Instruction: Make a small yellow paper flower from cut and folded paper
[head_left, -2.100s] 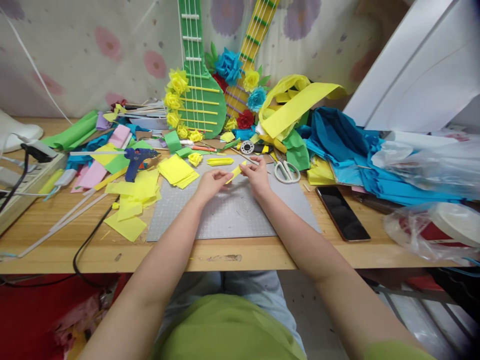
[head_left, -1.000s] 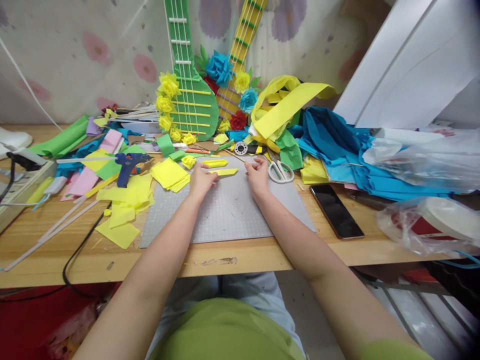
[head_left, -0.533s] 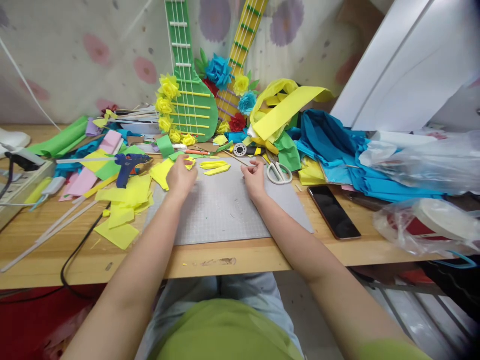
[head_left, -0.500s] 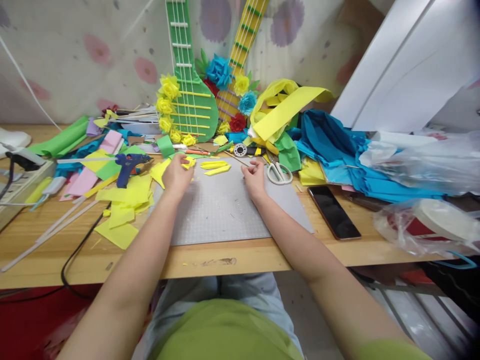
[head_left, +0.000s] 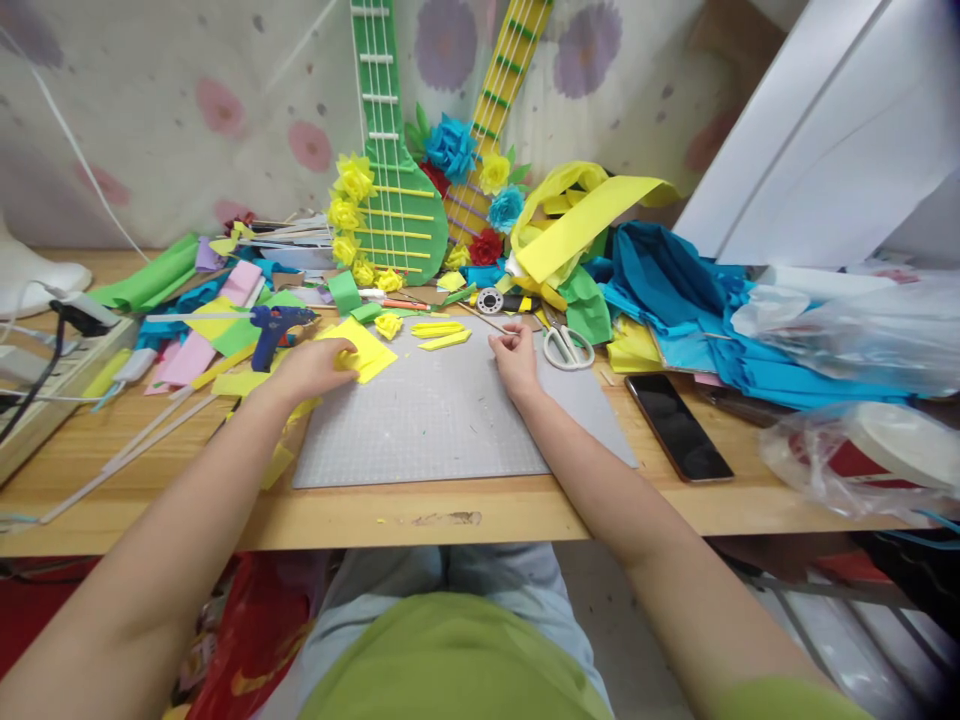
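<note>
My left hand (head_left: 321, 366) is at the left edge of the grey cutting mat (head_left: 420, 430), thumb and fingers closed on a yellow paper sheet (head_left: 371, 352). Just beyond the sheet lies a small yellow paper flower (head_left: 388, 325). Several folded yellow paper strips (head_left: 444, 340) rest on the mat's far part, between my hands. Near the mat's right side, my right hand (head_left: 516, 362) pinches a thin stick (head_left: 486, 319) that points away to the left. White-handled scissors (head_left: 568, 348) lie right beside it.
A blue glue gun (head_left: 271, 335) lies left among coloured paper scraps. Behind the mat stand a green paper instrument (head_left: 405, 220) and a yellow one (head_left: 499, 95) with paper flowers. A phone (head_left: 677, 427), crumpled blue paper (head_left: 667, 280) and a bagged tape roll (head_left: 885, 440) are on the right.
My left hand has moved left and nearer, from beside the yellow flower to the yellow paper sheet. The flower now shows uncovered. My right hand stays with the stick; the view has shifted slightly.
</note>
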